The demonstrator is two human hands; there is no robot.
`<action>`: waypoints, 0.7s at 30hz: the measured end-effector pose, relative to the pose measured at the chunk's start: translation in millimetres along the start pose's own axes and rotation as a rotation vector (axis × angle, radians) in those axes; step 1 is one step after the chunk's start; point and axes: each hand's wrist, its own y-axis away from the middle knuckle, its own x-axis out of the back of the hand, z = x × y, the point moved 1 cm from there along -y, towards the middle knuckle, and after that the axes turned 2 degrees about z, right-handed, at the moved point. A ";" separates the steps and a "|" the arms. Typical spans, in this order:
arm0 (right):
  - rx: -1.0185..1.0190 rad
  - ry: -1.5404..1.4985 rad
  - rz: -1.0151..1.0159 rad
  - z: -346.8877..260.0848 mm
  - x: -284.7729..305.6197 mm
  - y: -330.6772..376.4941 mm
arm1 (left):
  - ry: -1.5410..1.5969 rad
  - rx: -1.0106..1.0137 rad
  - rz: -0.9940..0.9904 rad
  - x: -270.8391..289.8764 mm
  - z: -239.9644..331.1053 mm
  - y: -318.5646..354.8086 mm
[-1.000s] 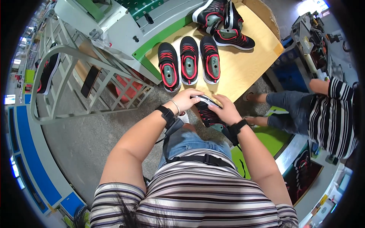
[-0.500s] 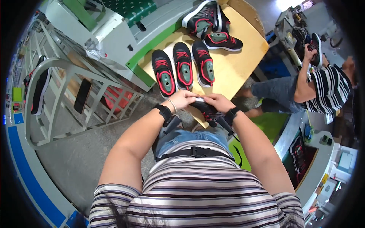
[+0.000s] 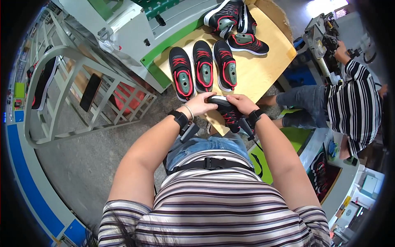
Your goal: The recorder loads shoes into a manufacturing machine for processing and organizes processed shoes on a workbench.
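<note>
Between my two hands is a black sneaker [image 3: 227, 114] with red laces and a white sole edge. Its toe points toward the table and its laces toward my body. My left hand [image 3: 199, 104] grips the toe end from the left. On the other side, my right hand [image 3: 243, 104] holds it with the thumb near the white sole edge. Just beyond my hands, a row of black-and-red sneakers lies on the yellow tabletop [image 3: 265, 72]: a left one [image 3: 180, 61], a middle one [image 3: 202, 53] and a right one [image 3: 223, 55]. Grey-green inserts fill their openings.
More sneakers [image 3: 248, 44] lie at the table's far end. On the left stands a grey metal rack [image 3: 68, 94] holding a dark shoe [image 3: 43, 86] and a sole-shaped piece [image 3: 90, 92]. A white-and-green machine [image 3: 129, 35] borders the table. A co-worker [image 3: 352, 103] in stripes stands at right.
The held sneaker has come up toward the table and tilted, so more of its toe and laces shows. The co-worker has turned and reaches to the machinery; the shoe held there before is out of sight.
</note>
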 end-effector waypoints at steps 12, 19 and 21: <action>0.028 -0.403 -0.249 -57.8 37.8 29.8 | 0.319 -0.343 0.378 -27.5 70.6 9.3; 0.301 -0.294 -0.377 -129.8 58.5 55.5 | 0.636 -0.348 0.213 -12.8 168.8 18.4; 0.277 -0.287 -0.431 -137.6 69.6 61.4 | 0.638 -0.328 0.222 -16.1 176.9 16.0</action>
